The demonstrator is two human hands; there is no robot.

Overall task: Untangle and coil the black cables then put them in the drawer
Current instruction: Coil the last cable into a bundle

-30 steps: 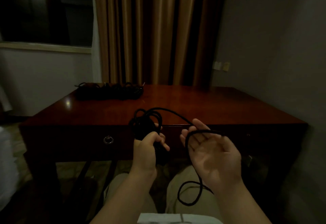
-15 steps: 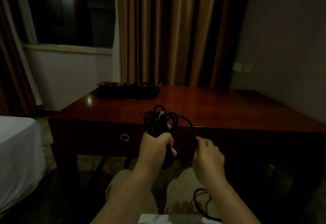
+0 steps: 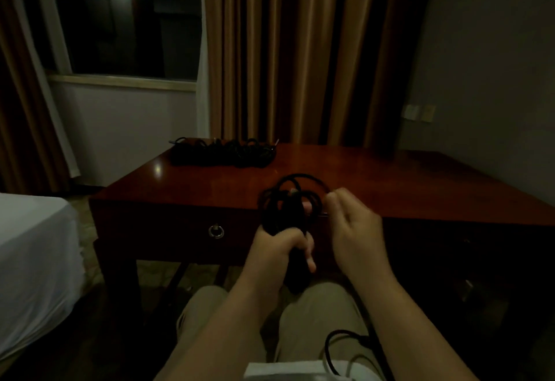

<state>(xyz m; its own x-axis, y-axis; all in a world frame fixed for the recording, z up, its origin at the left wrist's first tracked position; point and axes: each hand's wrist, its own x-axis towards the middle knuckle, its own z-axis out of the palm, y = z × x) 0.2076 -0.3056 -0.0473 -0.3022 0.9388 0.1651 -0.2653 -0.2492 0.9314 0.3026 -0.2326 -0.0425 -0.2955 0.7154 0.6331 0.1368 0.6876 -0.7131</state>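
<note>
Since half a second ago my right hand [image 3: 357, 230] has risen from beside my knee to the top of the coil, its fingers curled and pinching the free strand, while my left hand [image 3: 280, 245] stays wrapped tight around the black cable coil [image 3: 288, 206], held up in front of the desk's [image 3: 390, 188] closed drawer [image 3: 180, 230]. Slack cable [image 3: 333, 347] loops down across my lap, and more black cables [image 3: 223, 152] lie heaped at the desk's far left corner.
</note>
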